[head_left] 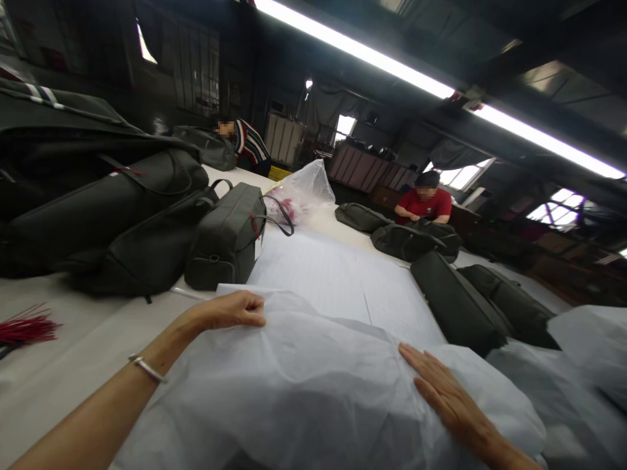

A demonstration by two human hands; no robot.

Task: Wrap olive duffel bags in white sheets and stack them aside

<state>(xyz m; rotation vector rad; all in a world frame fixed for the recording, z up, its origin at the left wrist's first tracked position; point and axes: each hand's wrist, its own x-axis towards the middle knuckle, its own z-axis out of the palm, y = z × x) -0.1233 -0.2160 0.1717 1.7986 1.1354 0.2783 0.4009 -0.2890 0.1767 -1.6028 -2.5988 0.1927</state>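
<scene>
A large sheet of thin white wrapping paper [313, 385] billows up in front of me, with something dark showing faintly beneath its lower part. My left hand [235, 309], a bangle on its wrist, is closed on the paper's far left edge. Fingers stretched out, my right hand [441, 385] lies flat against the paper's right side. Beyond both hands, a flat stack of white sheets [337, 277] lies on the table. A dark green bag [228, 238] with a red tag string stands upright just past my left hand.
More dark bags [108, 202] crowd the table's left side, near a bundle of red strings [29, 328]. Green bags [460, 300] lie on the right. A clear plastic bag [304, 192] sits farther back. Two people, one in a red shirt [430, 205], work at the far side.
</scene>
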